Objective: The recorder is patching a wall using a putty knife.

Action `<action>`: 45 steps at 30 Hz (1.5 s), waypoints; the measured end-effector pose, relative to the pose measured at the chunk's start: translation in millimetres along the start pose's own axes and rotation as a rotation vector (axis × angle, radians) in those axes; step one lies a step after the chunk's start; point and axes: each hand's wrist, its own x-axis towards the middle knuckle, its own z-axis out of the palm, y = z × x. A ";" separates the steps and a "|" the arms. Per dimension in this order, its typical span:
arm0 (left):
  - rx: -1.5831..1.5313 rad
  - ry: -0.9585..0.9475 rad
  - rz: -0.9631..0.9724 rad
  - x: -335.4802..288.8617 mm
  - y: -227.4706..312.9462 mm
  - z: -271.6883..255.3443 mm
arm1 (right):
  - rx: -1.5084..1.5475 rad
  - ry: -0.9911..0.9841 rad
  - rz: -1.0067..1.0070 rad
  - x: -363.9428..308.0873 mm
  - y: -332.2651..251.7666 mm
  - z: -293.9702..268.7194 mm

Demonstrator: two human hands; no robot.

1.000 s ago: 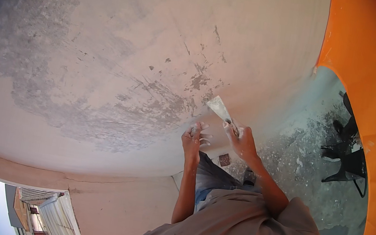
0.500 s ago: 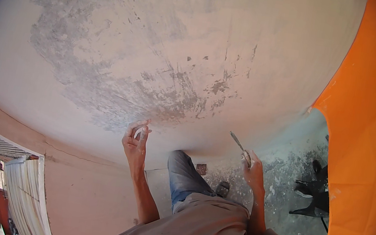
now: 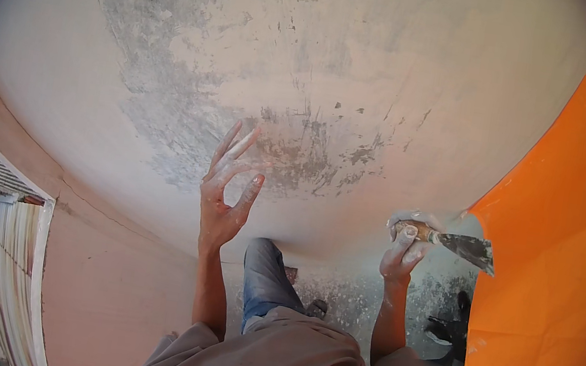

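My right hand grips the wooden handle of a putty knife. Its dark, stained blade points to the right, overlapping the edge of an orange surface in the picture. My left hand is raised in front of the pale wall, fingers spread and thumb apart, holding nothing. White residue coats the fingers of both hands. Behind and above the left hand, a rough grey patch with scraped streaks spreads over the wall. Whether the left fingertips touch the wall, I cannot tell.
The orange surface, faintly creased, borders the wall on the right. Below lies a grey floor speckled white, with a dark object on it. At lower left, an opening in the wall shows a pale curtain.
My left hand has gone from loosely curled to spread and risen higher. The right hand has moved up, turning the putty knife from pointing up-left to pointing right. The view has shifted.
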 end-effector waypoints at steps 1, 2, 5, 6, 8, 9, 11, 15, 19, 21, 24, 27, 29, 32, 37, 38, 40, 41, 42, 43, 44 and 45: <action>-0.005 0.004 0.000 -3.3 -3.9 4.1 | 0.041 0.034 -0.043 -1.8 14.3 6.5; -0.021 -0.010 -0.025 -9.0 -8.3 7.3 | -0.301 -0.146 -0.054 -9.3 45.8 0.9; -0.057 -0.012 -0.086 -23.3 -7.3 12.3 | -0.658 -0.265 -0.047 -19.8 58.0 9.6; -0.005 -0.024 -0.087 -28.7 -10.2 13.4 | -0.669 -0.192 -0.031 -21.8 56.2 16.9; 0.053 -0.027 -0.098 -35.1 -13.7 10.0 | -0.547 -0.121 0.058 -32.1 52.3 19.1; 0.031 -0.012 -0.144 -36.8 -15.4 8.0 | -0.423 -0.042 0.148 -35.3 51.8 19.2; 0.003 -0.008 -0.194 -40.9 -19.3 7.5 | -0.408 -0.047 0.055 -39.0 61.8 15.0; -0.037 0.008 -0.245 -53.2 -27.0 9.4 | -0.688 -0.327 0.097 -34.9 70.2 17.2; -0.077 0.023 -0.296 -54.5 -25.9 15.6 | -0.583 -0.222 0.231 -29.2 71.1 18.4; -0.089 0.028 -0.302 -57.2 -28.3 18.7 | -0.481 -0.192 0.373 -15.1 64.7 21.4; -0.107 0.027 -0.311 -61.5 -27.0 23.0 | -0.004 0.042 0.093 37.3 31.9 33.9; -0.110 0.003 -0.316 -68.0 -26.1 23.4 | -0.147 0.067 -0.174 99.3 3.6 35.2; -0.116 -0.018 -0.308 -69.9 -26.9 22.3 | -0.197 0.117 -0.329 130.2 -24.9 42.6; -0.106 0.004 -0.343 -73.2 -25.9 22.8 | -0.339 0.211 -0.554 160.3 -60.6 55.3; -0.111 -0.004 -0.429 -77.2 -25.8 20.4 | -0.137 0.292 -0.742 193.9 -44.9 83.0; -0.112 -0.005 -0.423 -78.0 -26.2 20.9 | -0.257 0.160 -0.651 196.8 -38.9 85.2; -0.126 -0.004 -0.405 -77.2 -28.3 21.0 | -0.369 0.079 -0.573 198.3 -39.2 90.4; -0.127 -0.003 -0.393 -78.0 -27.5 18.3 | -0.367 0.086 -0.582 195.7 -42.2 92.0; -0.118 -0.016 -0.415 -81.1 -25.2 14.4 | -0.263 0.197 -0.639 190.8 -45.6 92.4; -0.108 -0.021 -0.440 -84.5 -22.7 12.9 | -0.150 0.301 -0.694 190.3 -47.6 93.3; -0.114 -0.010 -0.423 -87.9 -29.0 12.7 | -0.108 0.351 -0.711 193.2 -47.5 95.1; -0.115 -0.001 -0.414 -85.3 -31.5 10.7 | -0.100 0.350 -0.721 197.4 -46.3 95.6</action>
